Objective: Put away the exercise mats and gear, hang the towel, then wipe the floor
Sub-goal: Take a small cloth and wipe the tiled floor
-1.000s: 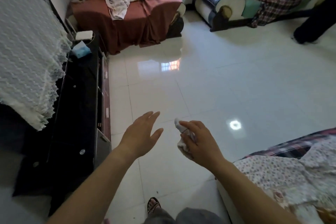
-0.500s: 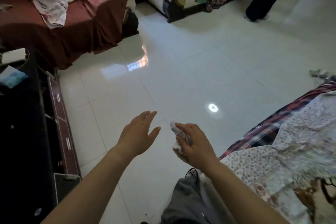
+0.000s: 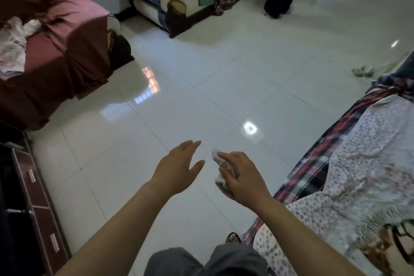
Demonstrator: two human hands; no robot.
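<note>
Cabinet (image 3: 38, 197): well left of the left hand. Left hand (image 3: 178, 167): fingers straight and spread, holding nothing, just beside the cloth. Cloth (image 3: 216, 156): small, white, pinched in the right hand (image 3: 243, 178), long axis pointing forward. Floor (image 3: 201, 96): bare tile ahead of both hands, likely room for wiping. Quilt edge (image 3: 336, 175): close on the right.

White floor (image 3: 235, 78), maroon sofa cover (image 3: 67, 56), floral bedspread (image 3: 369, 163).

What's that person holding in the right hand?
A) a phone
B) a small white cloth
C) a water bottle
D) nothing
B: the right hand grips a small white cloth, while the left hand is open and empty.
</note>
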